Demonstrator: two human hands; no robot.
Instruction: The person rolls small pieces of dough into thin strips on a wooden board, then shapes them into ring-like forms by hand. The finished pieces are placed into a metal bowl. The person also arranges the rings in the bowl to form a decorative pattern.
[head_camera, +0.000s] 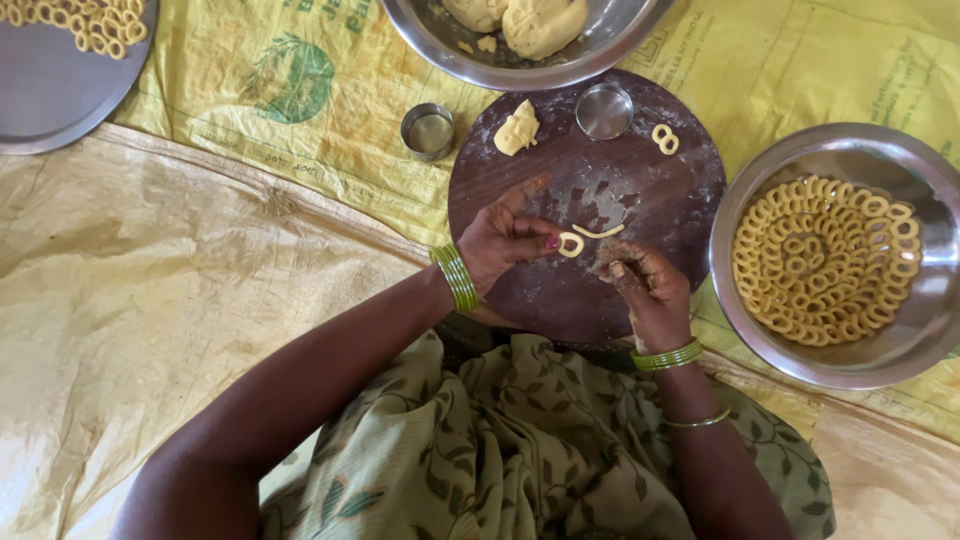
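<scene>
The round wooden board (600, 200) lies on yellow sacking (300, 90), crowded on three sides: a steel bowl of dough lumps (520, 40) overlaps its top edge, a steel bowl (900, 340) packed with dough rings (825, 258) sits just beside its right edge, and a small steel cup (428, 131) stands just off its upper left. Open cloth lies only to the left.

The left hand (505, 240) pinches a small dough ring (571, 244) between thumb and forefinger at the board's middle, other fingers spread. A short dough strip (598, 231) lies just beside it. The right hand (650, 290) rests curled on the board, its fingertips floury and pressed together; what they touch is hard to make out.

A dough piece (517, 130), a second cup (604, 110) and a figure-eight of dough (665, 139) sit near the far edge. A steel plate of rings (60, 70) is cut off at the top left.
</scene>
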